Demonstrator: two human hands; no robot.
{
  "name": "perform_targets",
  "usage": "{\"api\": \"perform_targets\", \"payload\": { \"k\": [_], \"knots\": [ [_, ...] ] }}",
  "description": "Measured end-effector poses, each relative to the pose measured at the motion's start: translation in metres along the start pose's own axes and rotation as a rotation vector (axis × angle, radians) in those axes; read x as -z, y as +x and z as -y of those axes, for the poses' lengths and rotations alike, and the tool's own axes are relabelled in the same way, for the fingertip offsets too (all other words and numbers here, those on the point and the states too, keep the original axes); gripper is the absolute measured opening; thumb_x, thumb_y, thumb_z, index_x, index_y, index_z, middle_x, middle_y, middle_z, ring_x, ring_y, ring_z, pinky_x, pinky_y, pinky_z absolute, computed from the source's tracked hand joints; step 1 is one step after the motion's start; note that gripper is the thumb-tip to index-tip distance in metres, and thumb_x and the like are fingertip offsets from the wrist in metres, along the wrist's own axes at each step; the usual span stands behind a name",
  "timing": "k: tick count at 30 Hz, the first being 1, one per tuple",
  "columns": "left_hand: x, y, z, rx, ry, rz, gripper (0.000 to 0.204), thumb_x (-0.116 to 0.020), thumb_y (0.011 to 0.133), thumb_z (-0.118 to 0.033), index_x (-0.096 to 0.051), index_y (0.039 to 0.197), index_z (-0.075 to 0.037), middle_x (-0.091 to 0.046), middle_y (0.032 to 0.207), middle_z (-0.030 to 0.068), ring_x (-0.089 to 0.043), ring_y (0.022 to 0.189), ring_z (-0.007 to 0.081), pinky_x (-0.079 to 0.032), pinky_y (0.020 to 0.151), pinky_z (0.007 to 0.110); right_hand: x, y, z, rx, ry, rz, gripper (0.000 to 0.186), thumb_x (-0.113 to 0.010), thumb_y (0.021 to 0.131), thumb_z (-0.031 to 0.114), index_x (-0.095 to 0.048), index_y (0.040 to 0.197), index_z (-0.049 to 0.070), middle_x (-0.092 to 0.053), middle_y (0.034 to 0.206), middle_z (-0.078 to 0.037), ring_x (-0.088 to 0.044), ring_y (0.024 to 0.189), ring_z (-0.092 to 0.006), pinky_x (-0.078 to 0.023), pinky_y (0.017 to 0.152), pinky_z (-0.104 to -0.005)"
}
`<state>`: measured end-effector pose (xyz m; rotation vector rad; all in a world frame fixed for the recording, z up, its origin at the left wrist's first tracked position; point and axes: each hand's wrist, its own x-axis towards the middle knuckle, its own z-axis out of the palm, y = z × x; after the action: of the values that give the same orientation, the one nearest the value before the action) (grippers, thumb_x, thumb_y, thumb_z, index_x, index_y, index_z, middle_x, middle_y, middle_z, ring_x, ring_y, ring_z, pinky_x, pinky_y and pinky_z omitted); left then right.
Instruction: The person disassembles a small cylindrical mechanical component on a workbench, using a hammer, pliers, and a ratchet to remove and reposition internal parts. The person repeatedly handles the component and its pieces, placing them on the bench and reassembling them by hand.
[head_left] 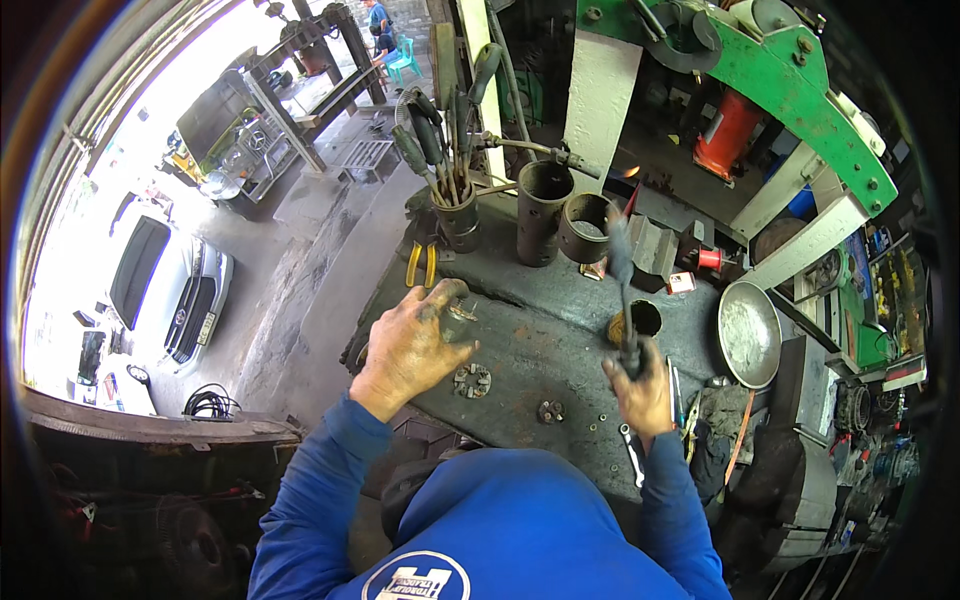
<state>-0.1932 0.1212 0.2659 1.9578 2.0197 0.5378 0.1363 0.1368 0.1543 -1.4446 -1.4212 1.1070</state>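
Over the left part of the dark workbench, my left hand is open, its thumb and fingers apart. A small metal piece shows beside its fingertips; whether they touch it, I cannot tell. My right hand is closed around the black grip of a long-handled tool. Its grey head points away from me and is smeared by motion, so its kind is unclear. Below my left hand lies a round, notched metal part. A smaller round metal part sits between my hands, with a few nuts nearer my right.
Yellow-handled pliers, a can of tools and two metal cylinders stand at the back. An open tin is just beyond my right hand. To the right are a metal bowl, a wrench and rags.
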Motion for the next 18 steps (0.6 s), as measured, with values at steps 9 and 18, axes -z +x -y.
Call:
{"api": "perform_targets", "payload": {
  "k": [9,18],
  "knots": [
    [0.027,0.017,-0.013,-0.166,0.000,0.123,0.062,-0.092,0.073,-0.026,-0.067,0.129,-0.016,-0.070,0.111,0.0123,-0.071,0.105,0.0387,-0.058,0.091,0.048,-0.016,-0.051,-0.059,0.104,-0.273,0.033,0.032,-0.087,0.085,0.017,-0.070,0.110,0.005,-0.077,0.094,-0.018,-0.077,0.088,-0.0357,-0.059,0.078,-0.0420],
    [0.034,0.024,-0.018,-0.251,0.072,0.146,0.064,-0.090,0.074,-0.027,-0.066,0.131,-0.013,-0.070,0.118,0.0141,-0.070,0.109,0.0390,-0.058,0.094,0.049,-0.023,-0.051,-0.049,0.137,-0.249,0.075,0.033,-0.084,0.087,0.017,-0.070,0.113,0.004,-0.076,0.095,-0.018,-0.076,0.089,-0.0367,-0.058,0.081,-0.0439]
  ]
}}
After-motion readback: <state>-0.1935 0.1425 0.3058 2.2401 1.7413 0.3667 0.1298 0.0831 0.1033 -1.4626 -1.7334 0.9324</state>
